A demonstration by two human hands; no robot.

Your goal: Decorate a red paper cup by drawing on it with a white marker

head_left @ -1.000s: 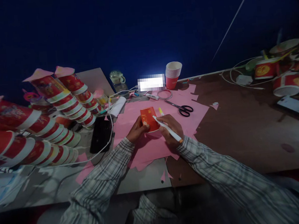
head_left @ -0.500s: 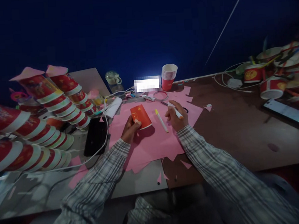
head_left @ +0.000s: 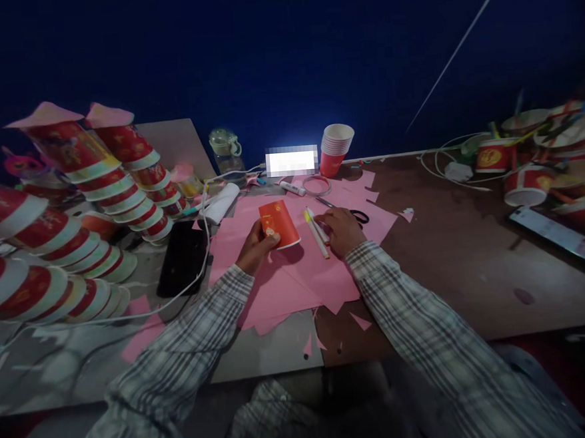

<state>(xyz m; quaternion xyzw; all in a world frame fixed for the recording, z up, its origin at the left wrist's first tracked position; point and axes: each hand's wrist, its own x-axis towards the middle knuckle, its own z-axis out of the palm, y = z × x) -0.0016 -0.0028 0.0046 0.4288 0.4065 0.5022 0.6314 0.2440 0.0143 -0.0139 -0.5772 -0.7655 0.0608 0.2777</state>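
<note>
My left hand (head_left: 255, 246) is closed round a red paper cup (head_left: 279, 224), which stands upside down and tilted on the pink paper sheets (head_left: 296, 275). My right hand (head_left: 342, 229) rests on the paper just right of the cup, fingers curled on the end of a white marker (head_left: 317, 221). A yellow marker (head_left: 316, 238) lies right beside the white one. Black scissors (head_left: 358, 216) lie behind my right hand and are partly hidden by it.
Long stacks of red-and-white cups (head_left: 114, 185) lean at the left. A black phone (head_left: 179, 257) with a white cable lies beside the paper. A cup stack (head_left: 336, 148), a tape ring (head_left: 317, 185) and another marker (head_left: 292, 188) sit at the back. More cups (head_left: 529, 162) and cables clutter the right.
My right hand took the white marker off the cup, swung right toward the scissors, then came back beside the yellow marker. The left hand has kept hold of the cup.
</note>
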